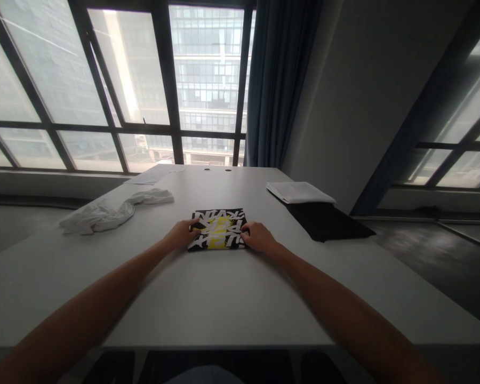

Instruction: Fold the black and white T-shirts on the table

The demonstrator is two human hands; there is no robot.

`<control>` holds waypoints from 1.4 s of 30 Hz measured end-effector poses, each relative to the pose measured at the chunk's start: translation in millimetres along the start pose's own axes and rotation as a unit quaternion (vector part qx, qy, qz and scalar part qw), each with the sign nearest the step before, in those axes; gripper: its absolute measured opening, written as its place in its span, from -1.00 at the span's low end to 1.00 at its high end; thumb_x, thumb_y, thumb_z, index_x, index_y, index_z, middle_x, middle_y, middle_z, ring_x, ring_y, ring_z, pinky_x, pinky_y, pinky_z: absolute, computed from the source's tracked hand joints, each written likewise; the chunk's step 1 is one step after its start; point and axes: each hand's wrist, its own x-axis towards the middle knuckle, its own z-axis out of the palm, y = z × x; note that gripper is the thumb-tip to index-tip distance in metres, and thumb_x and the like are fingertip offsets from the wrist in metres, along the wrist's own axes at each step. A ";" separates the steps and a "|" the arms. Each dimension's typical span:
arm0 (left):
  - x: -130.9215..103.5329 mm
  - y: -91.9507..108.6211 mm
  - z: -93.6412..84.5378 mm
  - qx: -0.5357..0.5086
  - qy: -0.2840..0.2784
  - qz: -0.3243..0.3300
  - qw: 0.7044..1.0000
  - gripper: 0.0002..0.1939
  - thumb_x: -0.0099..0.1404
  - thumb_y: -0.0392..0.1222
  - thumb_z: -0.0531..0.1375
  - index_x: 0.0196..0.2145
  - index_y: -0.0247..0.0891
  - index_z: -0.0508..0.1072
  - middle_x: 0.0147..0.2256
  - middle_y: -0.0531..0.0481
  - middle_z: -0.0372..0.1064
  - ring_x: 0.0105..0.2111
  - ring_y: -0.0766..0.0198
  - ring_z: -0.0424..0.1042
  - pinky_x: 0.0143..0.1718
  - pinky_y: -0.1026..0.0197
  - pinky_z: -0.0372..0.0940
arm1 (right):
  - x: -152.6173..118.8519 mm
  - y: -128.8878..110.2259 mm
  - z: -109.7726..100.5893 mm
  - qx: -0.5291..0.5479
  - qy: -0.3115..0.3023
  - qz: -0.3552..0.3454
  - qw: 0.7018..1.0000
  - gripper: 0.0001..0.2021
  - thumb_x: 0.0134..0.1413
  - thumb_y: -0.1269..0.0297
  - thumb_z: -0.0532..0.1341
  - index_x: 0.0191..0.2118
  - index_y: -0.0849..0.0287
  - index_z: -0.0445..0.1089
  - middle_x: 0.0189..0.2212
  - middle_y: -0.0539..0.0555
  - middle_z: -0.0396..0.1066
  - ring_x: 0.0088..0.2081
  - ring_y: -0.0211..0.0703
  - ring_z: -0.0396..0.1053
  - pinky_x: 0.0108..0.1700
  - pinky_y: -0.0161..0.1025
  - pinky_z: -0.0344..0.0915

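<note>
A folded printed garment [219, 230], black with bold white and yellow lettering, lies flat on the white table [224, 298] in front of me. At its left edge is my left hand [183, 233], thumb on top and fingers closed on the side. My right hand [258, 236] grips the right edge in the same way, its thumb and fingers pressed on the fabric. The undersides of both hands and the garment's lower layers are hidden.
A crumpled white cloth [116, 213] lies to the left, with white sheets [154, 174] behind it. On the right, a folded white cloth [300, 192] rests on a black cloth [332, 220] at the table's edge. A blue curtain [282, 80] hangs beyond the table.
</note>
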 end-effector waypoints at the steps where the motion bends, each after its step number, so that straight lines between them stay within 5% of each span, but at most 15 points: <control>1: 0.4 -1.3 0.5 0.023 0.000 0.005 1.000 -0.41 0.25 -0.06 0.26 0.21 -0.30 0.48 -0.10 -0.20 0.58 -0.12 -0.03 0.54 -0.05 0.08 0.38 | -1.0 -0.4 0.2 -0.015 -0.010 0.007 1.000 -0.72 0.20 0.24 0.23 -0.03 0.13 0.58 -0.01 0.18 0.55 0.00 0.02 0.48 0.02 -0.19 0.35; 5: -5.0 0.9 2.3 0.140 0.043 0.064 0.987 -0.58 0.30 -0.02 0.21 0.07 -0.12 0.58 0.12 -0.17 0.46 0.05 -0.13 0.45 0.06 -0.06 0.36 | -5.6 -8.2 0.4 -0.078 0.026 -0.008 0.997 -0.67 0.32 0.15 0.13 0.03 0.13 0.53 0.06 0.25 0.46 0.03 0.06 0.43 0.04 -0.13 0.33; 8: -12.9 11.1 10.4 0.171 0.074 0.172 0.967 -0.57 0.40 -0.01 0.10 0.13 -0.11 0.53 0.27 -0.14 0.31 0.21 -0.12 0.32 0.21 -0.14 0.24 | -5.6 -16.9 5.7 -0.099 0.079 -0.070 0.989 -0.57 0.40 0.12 0.03 0.17 0.22 0.44 0.20 0.33 0.34 0.20 0.14 0.29 0.24 0.01 0.18; 12: -18.6 22.1 29.9 0.142 -0.015 0.287 0.947 -0.41 0.51 0.07 -0.08 0.33 -0.25 0.31 0.38 -0.18 0.10 0.38 -0.05 0.07 0.39 -0.17 -0.06 | -1.6 -18.9 19.9 -0.076 0.010 -0.135 0.988 -0.47 0.44 0.07 -0.04 0.34 0.22 0.25 0.39 0.24 0.12 0.40 0.07 0.03 0.40 0.06 -0.09; 17: -14.8 19.8 40.5 0.133 -0.108 0.256 0.951 -0.28 0.52 0.20 -0.19 0.41 -0.31 0.16 0.41 -0.21 0.00 0.43 -0.02 -0.10 0.41 -0.13 -0.14 | 1.6 -12.6 21.4 -0.058 -0.103 -0.132 0.984 -0.41 0.45 0.01 -0.12 0.43 0.17 0.11 0.45 0.18 -0.03 0.45 0.05 -0.08 0.41 0.10 -0.10; 21: -12.9 18.3 40.5 0.125 -0.110 0.247 0.955 -0.27 0.52 0.21 -0.20 0.42 -0.31 0.13 0.41 -0.21 -0.02 0.43 -0.03 -0.10 0.41 -0.15 -0.13 | 18.8 -23.2 14.8 -0.081 -0.064 -0.137 0.985 -0.46 0.45 0.07 -0.11 0.36 0.17 0.24 0.40 0.22 0.11 0.41 0.03 0.02 0.41 0.12 -0.12; 24: -14.3 18.6 42.9 0.132 -0.098 0.248 0.955 -0.30 0.53 0.17 -0.18 0.42 -0.31 0.13 0.42 -0.18 -0.02 0.43 -0.02 -0.09 0.42 -0.14 -0.14 | 42.8 -34.3 20.3 -0.080 -0.030 -0.128 0.988 -0.43 0.44 0.09 -0.11 0.40 0.24 0.15 0.44 0.24 0.01 0.45 0.02 -0.08 0.42 0.10 -0.17; 29: -17.8 20.7 45.3 0.162 -0.078 0.237 0.955 -0.31 0.54 0.16 -0.21 0.43 -0.27 0.09 0.42 -0.15 -0.01 0.43 0.03 -0.08 0.41 -0.09 -0.08 | 71.6 -32.0 40.1 -0.058 -0.119 -0.077 0.988 -0.37 0.42 0.08 -0.16 0.46 0.30 -0.01 0.48 0.17 -0.15 0.48 -0.02 -0.20 0.44 0.07 -0.27; 34: -23.2 29.0 42.7 0.170 -0.086 0.230 0.954 -0.32 0.54 0.14 -0.21 0.41 -0.29 0.15 0.42 -0.15 0.00 0.44 0.04 -0.11 0.42 -0.07 -0.12 | 81.3 -15.8 45.4 -0.061 -0.113 -0.044 0.991 -0.32 0.43 0.00 -0.19 0.47 0.32 -0.06 0.49 0.19 -0.20 0.48 -0.04 -0.25 0.44 0.01 -0.30; 39: -27.7 30.8 38.1 0.177 -0.071 0.127 0.973 -0.23 0.49 0.25 -0.18 0.43 -0.32 0.10 0.44 -0.22 -0.09 0.44 -0.04 -0.15 0.41 -0.10 -0.11 | 91.8 -5.1 45.1 -0.062 -0.088 -0.002 0.994 -0.33 0.43 -0.03 -0.20 0.46 0.27 0.00 0.48 0.20 -0.16 0.48 -0.01 -0.22 0.43 0.06 -0.26; 42: -25.1 22.2 30.1 0.179 -0.076 0.059 0.979 -0.23 0.50 0.26 -0.28 0.44 -0.28 0.06 0.45 -0.22 -0.13 0.45 -0.05 -0.17 0.38 -0.18 -0.10 | 99.1 4.9 42.0 -0.070 -0.049 0.030 0.996 -0.36 0.42 -0.03 -0.15 0.42 0.26 0.10 0.44 0.26 -0.01 0.43 0.07 -0.03 0.39 0.04 -0.08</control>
